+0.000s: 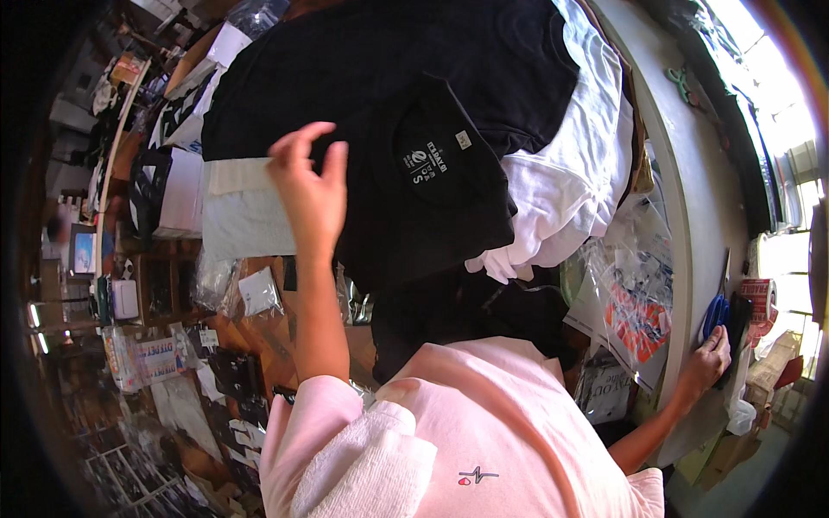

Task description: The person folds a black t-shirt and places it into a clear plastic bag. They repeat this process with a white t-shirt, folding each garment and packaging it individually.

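Note:
My left hand point(309, 181) is raised with its thumb and fingers apart, holding nothing. It hovers at the left side of a black T-shirt point(388, 220), whose neckline bears a white print and a small size tag. Under and beyond that lies another black T-shirt point(363, 71). White T-shirts point(583, 162) stick out to the right, and pale folded fabric point(243, 207) shows beneath at the left. Far to the right, my right hand point(709, 359) has its fingertips at the blue handles of a pair of scissors point(716, 313). Whether they grip the handles is unclear.
The scissors lie on a narrow grey tabletop point(699, 188), beside a roll of red printed tape point(759, 304). Green-handled snips point(677, 81) lie farther up. Clear plastic bags point(631, 278) hang between the pile and the tabletop. White boxes point(181, 194) stand at the left.

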{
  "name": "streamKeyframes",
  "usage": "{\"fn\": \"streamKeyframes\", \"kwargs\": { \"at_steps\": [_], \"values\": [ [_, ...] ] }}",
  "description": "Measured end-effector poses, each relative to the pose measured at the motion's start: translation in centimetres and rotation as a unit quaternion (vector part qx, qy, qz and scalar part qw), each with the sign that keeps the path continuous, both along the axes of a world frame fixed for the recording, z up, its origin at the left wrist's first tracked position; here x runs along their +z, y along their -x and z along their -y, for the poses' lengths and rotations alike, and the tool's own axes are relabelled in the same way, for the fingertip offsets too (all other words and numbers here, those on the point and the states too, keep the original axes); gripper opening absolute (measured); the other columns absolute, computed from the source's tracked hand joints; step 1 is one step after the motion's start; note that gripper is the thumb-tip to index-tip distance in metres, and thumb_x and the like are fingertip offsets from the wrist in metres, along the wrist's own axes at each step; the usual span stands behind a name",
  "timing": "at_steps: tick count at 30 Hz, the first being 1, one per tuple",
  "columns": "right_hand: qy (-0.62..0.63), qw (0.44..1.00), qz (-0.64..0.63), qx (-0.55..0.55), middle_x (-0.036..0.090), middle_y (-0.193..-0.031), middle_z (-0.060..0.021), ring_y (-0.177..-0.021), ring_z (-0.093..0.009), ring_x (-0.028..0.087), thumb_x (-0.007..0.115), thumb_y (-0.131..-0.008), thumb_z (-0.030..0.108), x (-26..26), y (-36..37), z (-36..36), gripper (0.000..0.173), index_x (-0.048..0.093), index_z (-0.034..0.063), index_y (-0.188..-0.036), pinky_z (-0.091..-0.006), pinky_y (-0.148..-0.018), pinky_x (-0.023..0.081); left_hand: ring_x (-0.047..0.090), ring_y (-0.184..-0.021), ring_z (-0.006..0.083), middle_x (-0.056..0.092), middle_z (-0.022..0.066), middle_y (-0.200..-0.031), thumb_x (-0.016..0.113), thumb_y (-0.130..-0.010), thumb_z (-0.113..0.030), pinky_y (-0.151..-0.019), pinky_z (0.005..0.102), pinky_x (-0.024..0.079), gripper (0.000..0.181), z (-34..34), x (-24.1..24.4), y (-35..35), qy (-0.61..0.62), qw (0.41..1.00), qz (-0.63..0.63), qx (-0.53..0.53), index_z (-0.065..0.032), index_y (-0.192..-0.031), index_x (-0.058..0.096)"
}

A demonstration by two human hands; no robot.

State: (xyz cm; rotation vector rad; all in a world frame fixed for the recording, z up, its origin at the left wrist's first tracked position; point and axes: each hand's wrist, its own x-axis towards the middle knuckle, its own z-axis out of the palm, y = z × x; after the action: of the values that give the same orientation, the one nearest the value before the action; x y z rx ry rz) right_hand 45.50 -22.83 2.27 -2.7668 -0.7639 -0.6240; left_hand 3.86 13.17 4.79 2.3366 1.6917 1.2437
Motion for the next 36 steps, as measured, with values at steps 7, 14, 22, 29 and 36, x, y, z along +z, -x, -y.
{"fn": "streamKeyframes", "kwargs": {
  "at_steps": [7,14,22,29,36],
  "values": [
    [0.089,0.991,-0.099,-0.012,0.061,-0.099,-0.0193,-0.093,-0.034,0.057,0.053,-0.087,0.033,1.5,-5.1,-0.7,0.040,0.059,-0.0015,-0.107,-0.0409,-0.083,0.042,0.056,-0.061,0.0071,0.062,0.0036,-0.076,0.062,-0.084,-0.015,-0.054,0.0204,0.045,0.020,1.3,2.0,-6.0,0.384,0.885,0.188,-0.183,0.0020,-0.093,0.064],
    [-0.146,0.875,-0.460,0.030,0.063,-0.092,-0.0121,-0.075,-0.017,0.058,0.055,-0.088,0.031,5.8,-3.6,-0.3,0.035,0.058,0.0006,-0.106,-0.0261,-0.067,0.044,0.054,-0.061,0.0074,0.060,-0.0004,-0.077,0.066,-0.075,-0.002,-0.053,0.0207,0.043,0.020,-0.8,0.9,-4.8,0.211,0.922,0.099,-0.309,-0.0085,-0.093,0.066],
    [-0.544,0.402,-0.698,0.236,0.058,-0.093,-0.0104,-0.065,-0.012,0.051,0.062,-0.083,0.040,3.7,8.5,-8.9,0.052,0.049,-0.0023,-0.111,-0.0255,-0.053,0.043,0.053,-0.083,0.0112,0.055,-0.0035,-0.090,0.073,-0.068,-0.010,-0.075,0.0254,0.047,0.024,-4.2,-0.4,-4.7,0.076,0.897,0.017,-0.435,-0.0175,-0.090,0.072],
    [-0.186,0.241,-0.854,0.422,0.049,-0.064,-0.0042,-0.052,-0.011,0.050,0.054,-0.063,0.075,6.3,16.9,-17.8,0.086,0.049,-0.0024,-0.100,-0.0182,-0.046,0.036,0.056,-0.080,0.0133,0.055,-0.0005,-0.087,0.070,-0.073,-0.006,-0.071,0.0237,0.048,0.017,-5.2,-0.5,-4.8,0.188,0.828,0.102,-0.518,-0.0110,-0.089,0.070],
    [-0.041,0.428,-0.831,0.354,0.055,-0.055,-0.0056,-0.042,-0.011,0.053,0.054,-0.077,0.064,5.7,17.6,-20.8,0.066,0.056,-0.0014,-0.080,-0.0168,-0.035,0.031,0.060,-0.063,0.0117,0.064,0.0081,-0.073,0.063,-0.082,-0.011,-0.061,0.0246,0.047,0.014,-0.3,-0.1,-4.3,0.248,0.922,0.099,-0.281,-0.0007,-0.090,0.064]
  ]
}}
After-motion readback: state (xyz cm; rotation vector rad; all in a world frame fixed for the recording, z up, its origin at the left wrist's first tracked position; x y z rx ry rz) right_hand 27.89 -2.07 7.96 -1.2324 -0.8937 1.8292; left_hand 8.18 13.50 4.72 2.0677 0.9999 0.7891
